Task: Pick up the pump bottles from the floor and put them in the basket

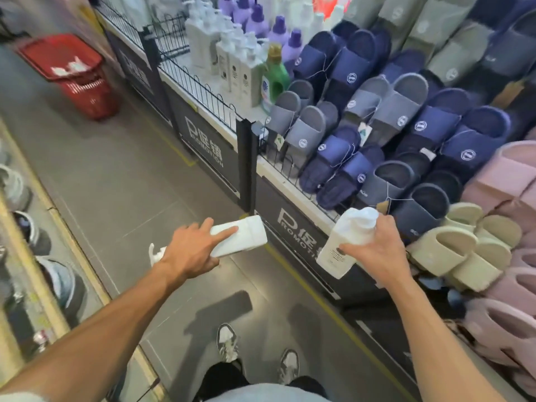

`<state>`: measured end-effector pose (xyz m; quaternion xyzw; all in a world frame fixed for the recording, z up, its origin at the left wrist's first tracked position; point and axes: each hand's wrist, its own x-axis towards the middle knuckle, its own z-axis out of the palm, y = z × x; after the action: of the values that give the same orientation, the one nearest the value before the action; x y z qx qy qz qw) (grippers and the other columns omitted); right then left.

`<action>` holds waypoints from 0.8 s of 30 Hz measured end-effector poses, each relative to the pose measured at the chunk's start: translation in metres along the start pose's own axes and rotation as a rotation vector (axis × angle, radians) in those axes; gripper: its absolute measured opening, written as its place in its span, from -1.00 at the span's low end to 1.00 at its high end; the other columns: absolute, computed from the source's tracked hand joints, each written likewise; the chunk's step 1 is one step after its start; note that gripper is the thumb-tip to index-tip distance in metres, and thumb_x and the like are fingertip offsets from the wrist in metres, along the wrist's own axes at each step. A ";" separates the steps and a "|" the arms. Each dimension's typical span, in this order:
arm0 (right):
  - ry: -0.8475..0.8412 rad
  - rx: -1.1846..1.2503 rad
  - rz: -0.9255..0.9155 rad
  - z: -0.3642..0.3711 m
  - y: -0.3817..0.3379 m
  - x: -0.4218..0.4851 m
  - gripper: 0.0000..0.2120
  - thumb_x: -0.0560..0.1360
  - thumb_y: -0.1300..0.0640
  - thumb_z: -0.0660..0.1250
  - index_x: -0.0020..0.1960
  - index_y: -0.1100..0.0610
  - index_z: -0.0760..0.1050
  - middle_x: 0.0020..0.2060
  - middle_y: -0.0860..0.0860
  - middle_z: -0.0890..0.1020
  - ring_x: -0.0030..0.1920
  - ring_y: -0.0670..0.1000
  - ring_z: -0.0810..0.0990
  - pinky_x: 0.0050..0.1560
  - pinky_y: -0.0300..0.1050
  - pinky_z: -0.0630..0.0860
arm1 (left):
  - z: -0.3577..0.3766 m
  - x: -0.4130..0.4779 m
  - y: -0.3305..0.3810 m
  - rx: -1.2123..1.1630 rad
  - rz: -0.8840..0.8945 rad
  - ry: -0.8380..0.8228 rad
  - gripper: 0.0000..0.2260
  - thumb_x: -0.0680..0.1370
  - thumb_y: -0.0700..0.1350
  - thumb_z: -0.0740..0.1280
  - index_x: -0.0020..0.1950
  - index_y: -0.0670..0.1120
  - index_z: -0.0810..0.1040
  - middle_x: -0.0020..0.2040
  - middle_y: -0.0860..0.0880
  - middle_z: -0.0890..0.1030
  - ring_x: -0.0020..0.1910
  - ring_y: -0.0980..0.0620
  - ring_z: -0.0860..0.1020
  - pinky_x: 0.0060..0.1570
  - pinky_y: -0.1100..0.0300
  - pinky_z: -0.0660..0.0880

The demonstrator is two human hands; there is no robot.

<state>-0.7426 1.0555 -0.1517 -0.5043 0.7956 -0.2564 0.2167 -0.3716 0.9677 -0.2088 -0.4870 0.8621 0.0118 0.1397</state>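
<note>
Bright, even light from overhead — soft shadows lie on the floor (116,184), well nearer the camera than the red basket (72,74). The basket is smeared by motion blur; beyond it, toward the edges, straight lines bow.

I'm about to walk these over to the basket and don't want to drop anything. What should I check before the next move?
1. Left hand has a bottle: ok. It holds the left bottle, which lies sideways.
2. Right hand has a bottle: ok. Its fingers curl round the right bottle near the top.
3. Red basket in sight: ok. It stands on the floor, ahead and to the left.
4. Room in the basket: cannot tell. Blurred white items show inside.
5. Floor towards the basket: ok. Nothing lies on the open grey strip.
</note>
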 end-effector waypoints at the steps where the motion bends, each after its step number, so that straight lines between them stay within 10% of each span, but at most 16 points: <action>1: -0.007 0.008 -0.014 0.008 -0.014 0.005 -0.28 0.18 0.06 0.66 0.22 -0.13 0.37 0.06 -0.06 0.42 0.17 0.05 0.48 0.18 0.09 0.50 | 0.001 -0.002 -0.014 -0.028 -0.014 -0.006 -0.32 0.51 0.23 0.27 0.57 0.36 0.05 0.23 -0.08 0.44 0.00 -0.10 0.56 -0.09 0.10 0.43; 14: -0.147 0.071 -0.273 0.116 -0.191 0.087 -0.32 0.19 0.04 0.65 0.18 -0.09 0.36 0.09 -0.05 0.44 0.18 0.07 0.51 0.18 0.15 0.50 | 0.004 -0.033 -0.166 -0.201 -0.457 0.061 -0.18 0.48 0.23 0.30 0.64 0.08 0.01 0.30 -0.08 0.43 0.11 -0.19 0.57 -0.10 0.02 0.48; 24: -0.298 0.074 -0.427 0.188 -0.271 0.178 -0.33 0.19 -0.04 0.62 0.24 -0.11 0.43 0.00 -0.15 0.41 0.08 0.01 0.53 0.01 0.05 0.48 | -0.004 -0.010 -0.248 -0.240 -0.595 0.128 -0.25 0.47 0.25 0.28 0.59 0.31 0.01 0.13 -0.09 0.45 -0.03 -0.21 0.59 -0.12 -0.02 0.52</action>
<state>-0.5128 0.7599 -0.1428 -0.6848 0.6204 -0.2485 0.2907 -0.1588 0.8454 -0.1739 -0.7302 0.6816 0.0412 0.0242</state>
